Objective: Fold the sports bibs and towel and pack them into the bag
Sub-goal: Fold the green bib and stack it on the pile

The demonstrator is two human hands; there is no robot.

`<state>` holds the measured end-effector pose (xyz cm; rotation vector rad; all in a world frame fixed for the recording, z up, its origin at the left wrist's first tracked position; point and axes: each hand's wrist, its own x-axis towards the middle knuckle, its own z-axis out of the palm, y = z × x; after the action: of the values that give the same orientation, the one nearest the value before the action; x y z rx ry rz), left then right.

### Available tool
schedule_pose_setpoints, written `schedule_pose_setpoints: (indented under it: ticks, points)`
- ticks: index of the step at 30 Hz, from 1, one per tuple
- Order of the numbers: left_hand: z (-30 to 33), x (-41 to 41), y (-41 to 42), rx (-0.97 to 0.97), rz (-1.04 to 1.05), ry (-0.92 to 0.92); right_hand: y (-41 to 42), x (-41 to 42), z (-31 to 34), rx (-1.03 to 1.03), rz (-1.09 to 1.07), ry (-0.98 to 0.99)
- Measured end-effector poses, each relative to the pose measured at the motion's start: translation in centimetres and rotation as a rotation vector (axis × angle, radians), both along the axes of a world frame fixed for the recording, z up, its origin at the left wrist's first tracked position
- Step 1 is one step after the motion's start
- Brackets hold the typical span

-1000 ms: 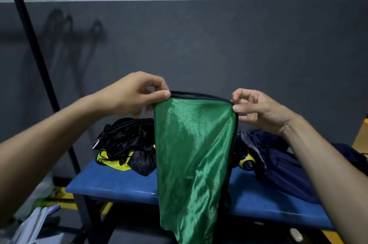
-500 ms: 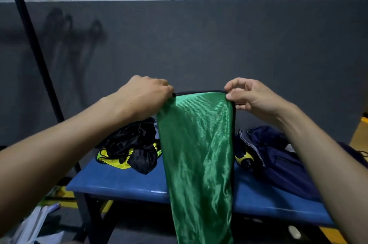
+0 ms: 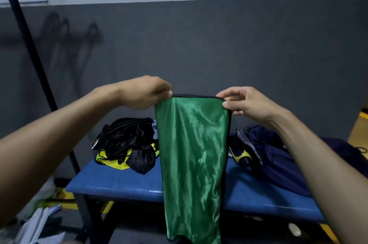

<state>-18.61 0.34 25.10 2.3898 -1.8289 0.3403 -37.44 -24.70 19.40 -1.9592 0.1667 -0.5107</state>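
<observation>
Left hand [image 3: 146,92] pinches the top left corner of the green bib [image 3: 192,156]; right hand [image 3: 245,103] pinches the top right corner, thumb in front of the cloth, fingers curled behind. Bib hangs straight down between the two hands, folded lengthwise, black trim along top edge and right side, lower end below bench level. Blue bench [image 3: 123,182] sits beyond and below the hands. Below the left hand: heap of black and yellow bibs [image 3: 127,144] on the bench. Below the right hand: dark navy bag [image 3: 272,156] lying on the bench, a yellow-and-black item at its near edge, identity unclear.
</observation>
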Motion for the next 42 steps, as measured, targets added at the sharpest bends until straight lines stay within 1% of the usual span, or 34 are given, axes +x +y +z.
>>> schedule_pose_setpoints:
  ticks: [2,5,7,8,10,12,13,15,16,17,19,21,23,25,28,30,32,34,37,39,41,42]
  points:
    - [0.6,-0.3,-0.1,0.046,0.046,-0.047,-0.1,0.1,-0.3,-0.128,0.002,0.037]
    - [1.3,-1.8,-0.6,0.103,0.064,-0.147,-0.1,0.5,-0.4,-0.445,-0.084,0.128]
    - [1.9,-3.1,-0.9,0.082,0.0,-0.119,0.1,0.5,-0.4,-0.558,-0.134,0.181]
    - [2.1,-4.0,-0.9,0.049,-0.057,-0.06,0.3,0.2,-0.5,-0.576,-0.149,0.2]
    - [2.1,-6.0,-1.1,-0.008,-0.172,0.109,0.8,-1.0,-0.8,-0.516,-0.151,0.225]
    - [1.4,-8.2,-1.5,0.006,-0.231,0.313,1.0,-2.8,-1.7,-0.447,-0.134,0.265]
    - [0.7,-9.1,-1.9,0.027,-0.254,0.413,0.8,-3.8,-2.2,-0.45,-0.135,0.297]
    - [-0.9,-10.6,-3.0,0.039,-0.315,0.546,0.2,-6.1,-2.8,-0.438,-0.181,0.347]
    - [-1.7,-11.2,-3.6,0.021,-0.356,0.604,-0.1,-7.3,-2.5,-0.386,-0.226,0.347]
    - [-2.2,-11.8,-4.2,-0.016,-0.401,0.677,-0.4,-8.4,-1.9,-0.301,-0.275,0.319]
    - [-2.7,-12.8,-5.0,-0.151,-0.477,0.826,-0.3,-10.0,0.7,-0.171,-0.384,0.198]
    - [-2.1,-13.1,-5.4,-0.325,-0.536,0.919,0.3,-10.2,4.4,-0.173,-0.459,0.033]
    - [-1.0,-12.3,-5.4,-0.5,-0.555,0.928,1.0,-8.6,8.0,-0.198,-0.455,-0.119]
    - [-0.3,-10.0,-5.0,-0.664,-0.507,0.859,1.5,-5.2,10.6,-0.258,-0.435,-0.204]
    - [-1.1,-5.1,-4.4,-0.82,-0.387,0.762,2.3,2.4,11.6,-0.321,-0.38,-0.204]
    - [-3.2,-1.4,-3.9,-0.892,-0.253,0.728,2.6,8.4,10.2,-0.328,-0.361,-0.175]
    - [-6.8,2.6,-3.4,-0.916,-0.073,0.676,2.5,14.3,6.9,-0.294,-0.33,-0.097]
    - [-11.7,6.4,-2.7,-0.857,0.13,0.611,2.4,20.1,1.9,-0.257,-0.26,0.047]
    - [-20.2,11.4,-1.2,-0.727,0.422,0.643,2.8,27.1,-7.4,-0.15,-0.137,0.26]
    - [-24.4,14.3,0.1,-0.569,0.557,0.688,3.7,30.4,-12.9,-0.034,-0.077,0.359]
    - [-26.9,16.4,1.7,-0.363,0.647,0.715,5.0,32.9,-17.0,0.095,-0.015,0.435]
    - [-27.7,17.4,2.5,-0.293,0.685,0.729,5.7,33.9,-18.4,0.161,0.008,0.461]
